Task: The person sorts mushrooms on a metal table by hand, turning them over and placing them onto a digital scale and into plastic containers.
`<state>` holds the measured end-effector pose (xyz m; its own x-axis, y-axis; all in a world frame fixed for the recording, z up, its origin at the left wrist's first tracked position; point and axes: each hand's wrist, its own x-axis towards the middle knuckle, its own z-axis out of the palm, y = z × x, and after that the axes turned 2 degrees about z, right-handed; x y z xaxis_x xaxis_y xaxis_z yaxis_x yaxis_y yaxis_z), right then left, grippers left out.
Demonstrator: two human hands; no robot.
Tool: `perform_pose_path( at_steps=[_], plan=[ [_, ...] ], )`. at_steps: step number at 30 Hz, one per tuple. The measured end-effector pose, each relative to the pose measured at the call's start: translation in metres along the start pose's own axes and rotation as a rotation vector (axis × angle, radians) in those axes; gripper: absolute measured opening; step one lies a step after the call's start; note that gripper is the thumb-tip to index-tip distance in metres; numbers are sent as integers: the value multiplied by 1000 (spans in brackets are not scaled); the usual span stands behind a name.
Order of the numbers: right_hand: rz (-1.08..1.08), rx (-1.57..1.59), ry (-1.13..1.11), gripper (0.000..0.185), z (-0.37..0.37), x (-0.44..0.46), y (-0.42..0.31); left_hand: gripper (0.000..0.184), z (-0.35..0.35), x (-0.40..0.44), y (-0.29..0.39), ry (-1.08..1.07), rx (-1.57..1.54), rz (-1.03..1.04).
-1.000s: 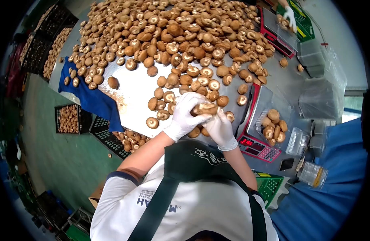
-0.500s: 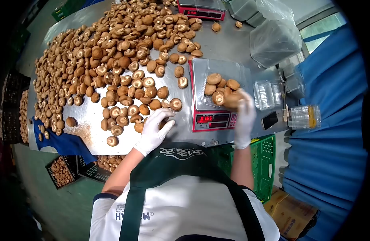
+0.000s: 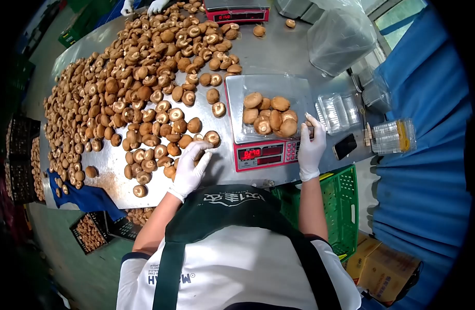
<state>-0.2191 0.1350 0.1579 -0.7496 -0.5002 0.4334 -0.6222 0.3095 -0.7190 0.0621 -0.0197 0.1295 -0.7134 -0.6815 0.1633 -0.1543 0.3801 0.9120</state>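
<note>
My left hand (image 3: pixel 190 170), in a white glove, rests at the near edge of the loose shiitake mushrooms (image 3: pixel 162 129). Its fingers curl forward and its thumb stands apart, with no mushroom seen between them. Just past its fingertips lies a pale-gilled mushroom (image 3: pixel 212 137). My right hand (image 3: pixel 312 150), also gloved, is beside the right edge of a clear plastic tray (image 3: pixel 299 88), thumb and fingers parted and holding nothing visible. Several brown mushrooms (image 3: pixel 275 120) sit in the tray on a red digital scale (image 3: pixel 242 164), whose display appears to read 0.270.
Another red scale (image 3: pixel 236 15) stands at the back, near a co-worker's gloved hands (image 3: pixel 157 6). Clear plastic trays (image 3: pixel 336 113), a phone (image 3: pixel 345 146) and bagged containers (image 3: pixel 343 41) are on the right. A green crate (image 3: pixel 343 212) is below the table edge; a blue cloth (image 3: pixel 85 196) hangs left.
My right hand has let go of a mushroom in the tray and drawn back slightly to its edge. The display rose from 0.165 to 0.270. The view has shifted slightly; a co-worker's hands now show.
</note>
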Motion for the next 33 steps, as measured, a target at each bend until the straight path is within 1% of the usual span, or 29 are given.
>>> perform_pose_path(
  at_steps=[1,2,4,5,7,8,9,11,12,14,15,17,18,19,21,22,23,24,25,27,28,29,30,31,32,33],
  plan=[
    [5,41,8,27,-2,-1,1,19,1,6,1,13,19,24],
    [-2,58,16,26,-4,-1,0,19,0,16,14,8,15,4],
    [-19,100,30,25,-4,-1,-3,25,7,38,17,35,60,63],
    [-72,52,-25,24,-1,-1,-1,28,12,51,19,48,79,87],
    [-177,-47,-134,23,6,-5,7,40,36,81,24,117,27,162],
    [-171,-93,-142,23,15,-11,11,45,51,97,22,127,129,250],
    [-188,-52,-109,24,19,-12,14,50,66,108,18,136,228,340],
    [-167,-70,-144,22,17,-10,10,52,91,114,13,10,381,299],
    [-168,-75,-154,22,16,-9,10,53,97,115,10,20,400,373],
    [-162,-88,-171,22,14,-7,13,50,97,116,13,-9,404,362],
    [-123,-29,-153,21,12,-5,12,48,93,115,12,-36,392,346],
    [-52,97,-128,21,8,4,11,43,85,111,10,-1,118,267],
    [-15,144,-85,21,8,14,16,43,79,106,11,28,85,241],
    [47,242,-52,22,9,26,21,43,75,101,10,67,124,236],
    [287,405,-31,28,20,53,39,42,77,88,-5,137,65,109],
    [341,420,-65,31,29,65,55,40,77,81,-1,153,52,27],
    [394,435,-97,35,41,76,73,37,77,77,11,143,-99,-107],
    [446,450,-131,39,48,83,83,36,79,74,3,72,-341,-261],
    [535,573,-164,42,50,90,82,35,81,70,-5,-2,-582,-416],
    [708,823,-231,50,47,102,70,41,77,69,2,-91,-643,-478],
    [562,854,-250,56,39,103,62,45,74,70,5,-133,-673,-510],
    [459,834,-219,51,31,103,58,49,71,71,6,-135,-690,-519],
    [348,747,-294,46,16,99,60,53,68,72,7,-138,-707,-528],
    [236,655,-365,45,-1,91,60,57,66,73,7,-142,-727,-535],
    [50,418,-458,40,-18,81,51,63,66,71,-2,-152,-779,-546],
    [-66,288,-550,26,-29,67,47,65,64,71,5,-143,-778,-573]
  ],
)
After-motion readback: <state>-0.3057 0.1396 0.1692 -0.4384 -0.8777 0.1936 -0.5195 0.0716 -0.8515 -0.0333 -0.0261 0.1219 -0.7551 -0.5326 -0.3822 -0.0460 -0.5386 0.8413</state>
